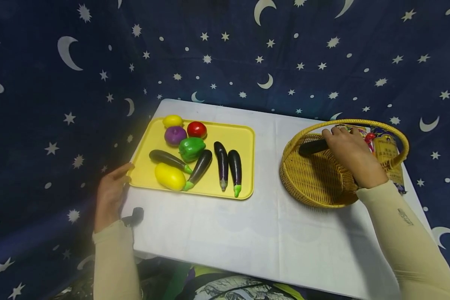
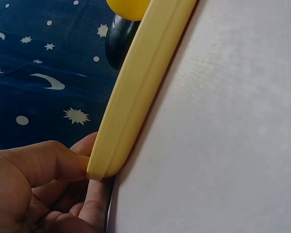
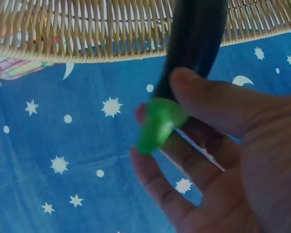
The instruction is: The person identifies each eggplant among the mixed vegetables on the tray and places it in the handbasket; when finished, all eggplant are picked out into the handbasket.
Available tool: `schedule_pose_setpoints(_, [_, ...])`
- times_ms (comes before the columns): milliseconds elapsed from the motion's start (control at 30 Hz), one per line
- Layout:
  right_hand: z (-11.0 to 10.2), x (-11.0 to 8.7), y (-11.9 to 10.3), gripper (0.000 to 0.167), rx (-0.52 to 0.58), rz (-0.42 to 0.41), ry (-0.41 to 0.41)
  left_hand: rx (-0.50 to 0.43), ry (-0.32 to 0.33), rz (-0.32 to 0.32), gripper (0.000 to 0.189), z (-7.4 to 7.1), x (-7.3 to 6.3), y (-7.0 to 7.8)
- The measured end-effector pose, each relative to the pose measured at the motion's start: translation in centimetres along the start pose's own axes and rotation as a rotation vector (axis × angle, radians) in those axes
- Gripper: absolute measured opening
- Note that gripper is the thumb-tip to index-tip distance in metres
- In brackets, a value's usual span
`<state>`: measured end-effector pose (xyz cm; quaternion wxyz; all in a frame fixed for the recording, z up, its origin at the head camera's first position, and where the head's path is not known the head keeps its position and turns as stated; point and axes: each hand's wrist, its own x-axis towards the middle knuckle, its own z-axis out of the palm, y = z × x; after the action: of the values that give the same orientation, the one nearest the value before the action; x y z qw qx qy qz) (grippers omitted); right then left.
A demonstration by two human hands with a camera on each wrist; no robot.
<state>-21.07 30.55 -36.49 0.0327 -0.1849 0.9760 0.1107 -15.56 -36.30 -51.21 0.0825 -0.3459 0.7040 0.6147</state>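
My right hand (image 1: pixel 354 156) grips a dark eggplant (image 1: pixel 313 146) inside the round wicker basket (image 1: pixel 310 198), beneath its arched handle. In the right wrist view, thumb and fingers close around the eggplant near its green stem cap (image 3: pixel 160 127), and the dark body points toward the wicker. At the left, my left hand (image 1: pixel 111 193) pinches the near left corner of the yellow tray (image 1: pixel 213 195). The left wrist view has the thumb at the tray's rim (image 2: pixel 130 116) with fingers underneath. Several eggplants (image 1: pixel 221 164) lie on the tray.
Also on the tray are a green bell pepper (image 1: pixel 191 149), a red tomato (image 1: pixel 196 130), a round purple vegetable (image 1: pixel 175 136), a small lemon (image 1: pixel 172 121) and a larger yellow fruit (image 1: pixel 170 176). Colourful packets (image 1: pixel 388 150) lie behind the basket on the white table (image 1: pixel 225 233).
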Motion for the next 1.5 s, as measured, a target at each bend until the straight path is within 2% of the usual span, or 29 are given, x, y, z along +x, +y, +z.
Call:
schedule_pose_setpoints(167, [0.8, 0.2, 0.4, 0.039, -0.002, 0.042, -0.076, 0.002, -0.001, 0.013, 0.055, 0.1, 0.0, 0.2])
schedule_pose_setpoints(333, [2.3, -0.1, 0.4, 0.034, 0.062, 0.066, -0.157, 0.012, 0.0, -0.006, 0.054, 0.3, 0.1, 0.3])
schedule_pose_setpoints(467, [3.3, -0.2, 0.6, 0.024, 0.088, 0.076, -0.162, 0.04, 0.01, 0.004, 0.055, 0.4, 0.2, 0.4])
schedule_pose_setpoints(700, [3.8, 0.4, 0.2, 0.014, 0.069, 0.043, -0.108, 0.054, -0.009, 0.007, 0.055, 0.1, 0.0, 0.2])
schedule_pose_setpoints(833, [3.7, 1.0, -0.2, 0.01, 0.081, 0.051, -0.143, 0.037, -0.027, 0.046, 0.056, -0.3, 0.0, -0.3])
schedule_pose_setpoints(933, [3.8, 1.3, -0.4, 0.014, 0.103, 0.056, -0.191, 0.037, -0.031, 0.054, 0.056, -0.5, 0.1, -0.5])
schedule_pose_setpoints(1133, [4.7, 1.7, -0.8, 0.023, 0.099, 0.007, -0.267, 0.046, -0.016, 0.047, 0.055, -0.2, 0.4, -0.5])
schedule_pose_setpoints(1333, [5.3, 2.0, -0.6, 0.018, 0.099, 0.009, -0.268, 0.045, -0.017, 0.044, 0.056, -0.1, 0.3, -0.2])
schedule_pose_setpoints(1500, [5.3, 2.2, -0.3, 0.022, 0.073, -0.004, -0.265, 0.04, -0.022, 0.038, 0.056, -0.1, 0.1, -0.1])
